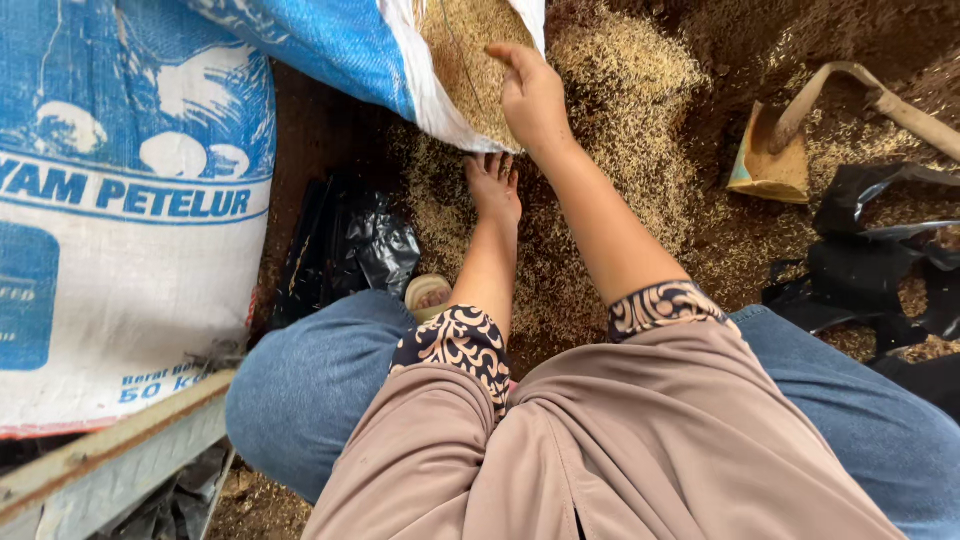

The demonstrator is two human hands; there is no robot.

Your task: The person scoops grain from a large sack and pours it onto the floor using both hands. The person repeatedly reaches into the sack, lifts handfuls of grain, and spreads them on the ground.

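The right hand [532, 92] lay unclenched on the husks [470, 50] in the tipped sack's [330, 40] mouth. The left hand [495, 185], fingers spread, rested beneath it on the husk-strewn floor [640, 110].

Dirt floor [330, 130]: husk pile [620, 110], blk plastic [350, 250].

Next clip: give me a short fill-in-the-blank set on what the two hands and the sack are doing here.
1. The right hand reaches into the open mouth of a blue and ____ sack.
2. That sack holds tan ____.
3. The left hand is just ____ the sack's mouth, over the husk-strewn ground.
4. Crumpled ____ plastic lies left of the left forearm.

Missing words: white; husks; below; black
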